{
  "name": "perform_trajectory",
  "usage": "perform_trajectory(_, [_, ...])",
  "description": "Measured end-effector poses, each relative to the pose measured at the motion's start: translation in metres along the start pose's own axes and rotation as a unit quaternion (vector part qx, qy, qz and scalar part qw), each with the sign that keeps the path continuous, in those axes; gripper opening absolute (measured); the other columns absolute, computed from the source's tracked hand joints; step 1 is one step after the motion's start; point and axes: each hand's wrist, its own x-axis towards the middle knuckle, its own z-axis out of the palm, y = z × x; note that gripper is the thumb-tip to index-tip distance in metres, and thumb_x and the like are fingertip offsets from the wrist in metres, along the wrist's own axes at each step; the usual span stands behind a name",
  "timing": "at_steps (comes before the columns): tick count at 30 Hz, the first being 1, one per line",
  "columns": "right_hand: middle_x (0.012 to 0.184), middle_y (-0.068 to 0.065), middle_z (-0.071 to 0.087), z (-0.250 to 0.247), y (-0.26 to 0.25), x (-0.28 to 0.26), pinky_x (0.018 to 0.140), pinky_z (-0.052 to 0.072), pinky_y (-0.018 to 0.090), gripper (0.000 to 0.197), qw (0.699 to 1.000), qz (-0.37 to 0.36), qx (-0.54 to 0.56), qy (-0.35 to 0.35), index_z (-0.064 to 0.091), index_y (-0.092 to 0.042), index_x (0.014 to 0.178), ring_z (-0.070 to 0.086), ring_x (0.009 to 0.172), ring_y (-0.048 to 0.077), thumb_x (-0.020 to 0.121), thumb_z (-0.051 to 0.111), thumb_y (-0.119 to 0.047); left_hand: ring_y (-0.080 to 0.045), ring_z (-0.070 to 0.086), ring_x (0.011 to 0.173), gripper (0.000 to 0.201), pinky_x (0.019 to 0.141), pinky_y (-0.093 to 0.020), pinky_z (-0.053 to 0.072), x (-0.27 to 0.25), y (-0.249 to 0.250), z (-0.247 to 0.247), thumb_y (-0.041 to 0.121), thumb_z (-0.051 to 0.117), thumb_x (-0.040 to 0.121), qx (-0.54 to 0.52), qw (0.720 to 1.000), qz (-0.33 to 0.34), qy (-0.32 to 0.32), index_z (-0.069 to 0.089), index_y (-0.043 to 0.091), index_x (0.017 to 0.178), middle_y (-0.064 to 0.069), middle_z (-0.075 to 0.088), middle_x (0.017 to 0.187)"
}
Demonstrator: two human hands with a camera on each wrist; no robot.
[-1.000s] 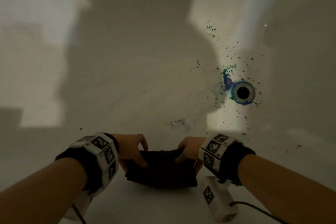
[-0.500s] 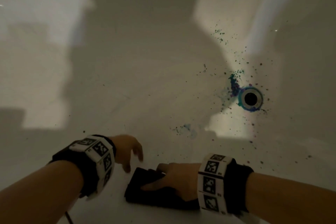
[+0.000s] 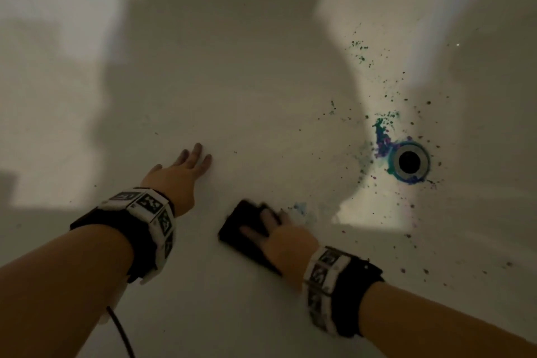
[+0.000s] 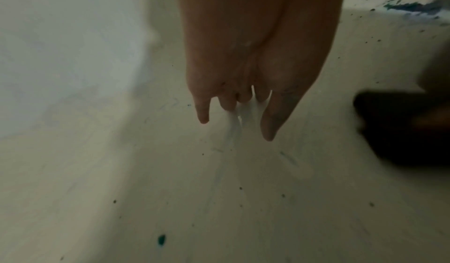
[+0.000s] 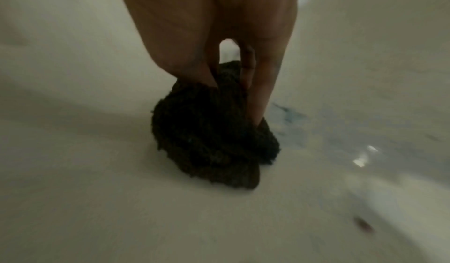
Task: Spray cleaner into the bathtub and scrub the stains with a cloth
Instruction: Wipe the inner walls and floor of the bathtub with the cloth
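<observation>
A dark folded cloth [image 3: 241, 229] [image 5: 207, 142] lies on the white bathtub floor [image 3: 261, 125]. My right hand [image 3: 270, 227] [image 5: 233, 78] presses down on it with straight, spread fingers. A faint blue smear [image 3: 300, 209] [image 5: 289, 115] sits just past the cloth. Blue and purple stains [image 3: 382, 139] ring the drain [image 3: 409, 161] further right, with dark specks scattered around. My left hand [image 3: 189, 163] [image 4: 238, 113] is stretched out low at the tub floor, fingers straight and holding nothing. I cannot tell whether it touches. The cloth [image 4: 401, 128] shows dark at that view's right edge.
The tub's curved wall [image 3: 58, 96] rises on the left and at the back. A bright light patch [image 3: 363, 212] falls near the drain. A lone green speck [image 4: 161, 239] marks the floor near my left hand. A cable [image 3: 120, 334] hangs from my left wrist.
My left hand has let go of the cloth and reached forward over the tub floor. My right hand flattened onto the cloth and slid it forward towards the blue smear.
</observation>
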Motion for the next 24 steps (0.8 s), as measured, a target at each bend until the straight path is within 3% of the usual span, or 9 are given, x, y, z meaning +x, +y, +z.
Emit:
perform_trajectory(4, [0.152,0.017,-0.002,-0.022,0.055,-0.004,0.101,0.037,0.045,0.079,0.99,0.098,-0.042,0.09,-0.006,-0.037,0.146,0.022,0.133,0.042,0.091,0.049,-0.022,-0.011,0.003,0.145,0.082,0.115,-0.037,0.015,0.002,-0.007,-0.003,-0.002,0.037,0.088,-0.001,0.999,0.03,0.013,-0.008,0.033,0.148,0.011,-0.019,0.154])
perform_trajectory(6, [0.151,0.017,0.003,-0.027,0.075,-0.006,0.099,0.04,0.044,0.089,0.973,0.176,-0.027,0.144,-0.007,-0.038,0.146,0.027,0.13,0.04,0.086,0.056,-0.021,-0.017,0.024,0.141,0.077,0.11,-0.031,0.026,0.001,-0.014,-0.006,0.001,0.041,0.089,-0.061,0.994,0.012,0.085,0.005,0.035,0.148,0.015,-0.004,0.156])
perform_trajectory(8, [0.148,0.018,0.009,-0.03,0.086,-0.002,0.097,0.043,0.042,0.089,0.958,0.229,-0.005,0.174,-0.003,-0.036,0.146,0.029,0.13,0.039,0.085,0.06,-0.02,-0.026,0.038,0.133,0.077,0.106,-0.034,0.033,0.0,-0.032,-0.005,0.001,0.046,0.087,-0.113,0.976,-0.031,0.185,0.012,0.032,0.148,0.015,0.005,0.156])
perform_trajectory(10, [0.146,0.018,0.013,-0.031,0.088,0.003,0.095,0.044,0.039,0.084,0.951,0.245,0.002,0.189,0.005,-0.032,0.147,0.031,0.13,0.037,0.086,0.06,-0.018,-0.031,0.036,0.133,0.081,0.106,-0.038,0.033,0.0,-0.058,-0.003,0.001,0.05,0.084,-0.126,0.966,-0.096,0.207,0.01,0.023,0.15,0.007,0.002,0.157])
perform_trajectory(12, [0.147,0.019,0.015,-0.032,0.086,0.006,0.097,0.042,0.037,0.075,0.947,0.249,0.006,0.203,0.012,-0.028,0.147,0.033,0.129,0.035,0.088,0.055,-0.012,-0.029,0.021,0.141,0.083,0.111,-0.038,0.027,0.002,-0.082,0.005,0.001,0.053,0.084,-0.12,0.969,-0.138,0.165,0.005,0.014,0.151,-0.002,-0.003,0.158])
perform_trajectory(15, [0.148,0.017,0.017,-0.035,0.08,0.004,0.102,0.035,0.033,0.067,0.946,0.241,0.018,0.218,0.019,-0.023,0.146,0.035,0.129,0.031,0.088,0.051,-0.009,-0.022,0.005,0.145,0.087,0.114,-0.036,0.023,0.001,-0.102,0.019,-0.003,0.05,0.083,-0.12,0.98,-0.127,0.092,-0.003,0.015,0.15,-0.002,-0.014,0.156])
perform_trajectory(19, [0.136,0.015,0.035,-0.044,0.041,-0.006,0.092,0.041,0.031,0.052,0.941,0.146,0.024,0.303,0.045,-0.013,0.131,0.049,0.111,0.033,0.081,0.055,-0.006,-0.015,0.009,0.145,0.088,0.109,-0.03,0.027,-0.008,-0.118,0.012,-0.008,0.043,0.084,-0.136,0.985,-0.082,0.061,-0.008,0.025,0.148,0.005,-0.019,0.154])
perform_trajectory(22, [0.134,0.009,0.041,-0.031,-0.031,0.004,0.098,0.042,0.036,0.043,0.971,0.007,0.059,0.233,0.046,-0.016,0.129,0.048,0.115,0.031,0.087,0.053,-0.023,-0.014,0.02,0.142,0.087,0.107,-0.027,0.029,-0.014,-0.126,0.003,-0.008,0.037,0.086,-0.128,0.988,-0.084,0.021,-0.012,0.031,0.146,0.006,-0.013,0.156])
perform_trajectory(24, [0.141,0.011,0.037,-0.019,-0.075,0.026,0.102,0.04,0.043,0.047,0.968,-0.096,0.099,0.208,0.041,-0.019,0.134,0.042,0.125,0.034,0.09,0.051,-0.033,-0.015,0.024,0.141,0.085,0.108,-0.027,0.028,-0.013,-0.13,-0.002,-0.007,0.034,0.087,-0.102,0.991,-0.08,0.002,-0.012,0.033,0.146,0.003,-0.007,0.157])
